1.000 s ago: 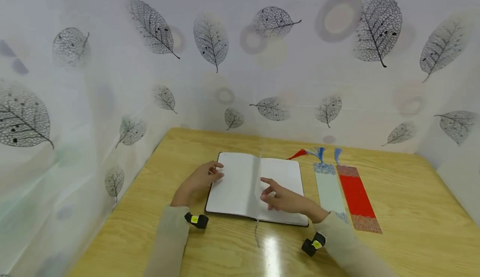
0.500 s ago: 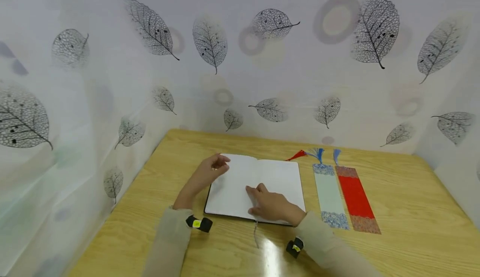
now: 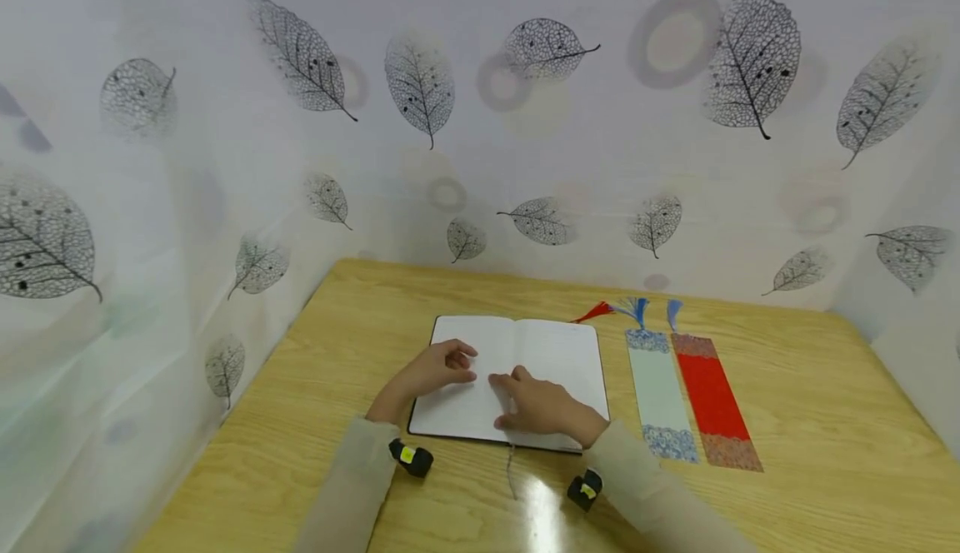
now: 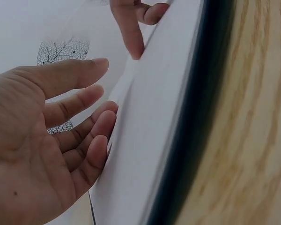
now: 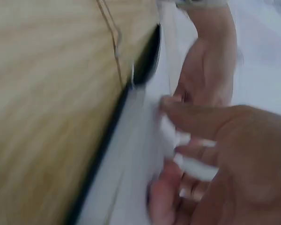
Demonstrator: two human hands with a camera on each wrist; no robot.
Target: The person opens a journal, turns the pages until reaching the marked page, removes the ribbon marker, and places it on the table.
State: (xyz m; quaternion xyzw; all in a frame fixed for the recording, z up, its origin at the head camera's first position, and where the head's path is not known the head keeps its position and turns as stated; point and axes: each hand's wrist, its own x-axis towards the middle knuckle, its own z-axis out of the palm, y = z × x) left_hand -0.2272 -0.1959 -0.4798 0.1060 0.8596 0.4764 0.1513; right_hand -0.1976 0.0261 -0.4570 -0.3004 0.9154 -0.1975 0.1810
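A notebook (image 3: pixel 558 349) with a dark cover lies open on the wooden table, both pages blank. My left hand (image 3: pixel 429 370) is over the left page, its fingers loosely bent; in the left wrist view some fingertips (image 4: pixel 99 145) meet the paper. Just right of it, my right hand (image 3: pixel 543 407) rests on the notebook near the centre fold, index finger stretched onto the left page. The right wrist view shows its thumb (image 5: pixel 192 115) close to the page and the other fingers bent. Neither hand holds anything. A thin ribbon (image 3: pixel 511 474) hangs out below the spine.
Right of the notebook lie a pale green bookmark (image 3: pixel 660 391) with blue patterned ends and a red bookmark (image 3: pixel 712 395). Blue tassels (image 3: pixel 639 310) and a red tassel (image 3: pixel 595 311) lie at their top. A leaf-print curtain (image 3: pixel 480 120) stands behind the table (image 3: pixel 810 386).
My right hand has moved left across the fold, and the page that stood upright there now lies flat. My left hand has come from the page's outer edge inward toward the fold.
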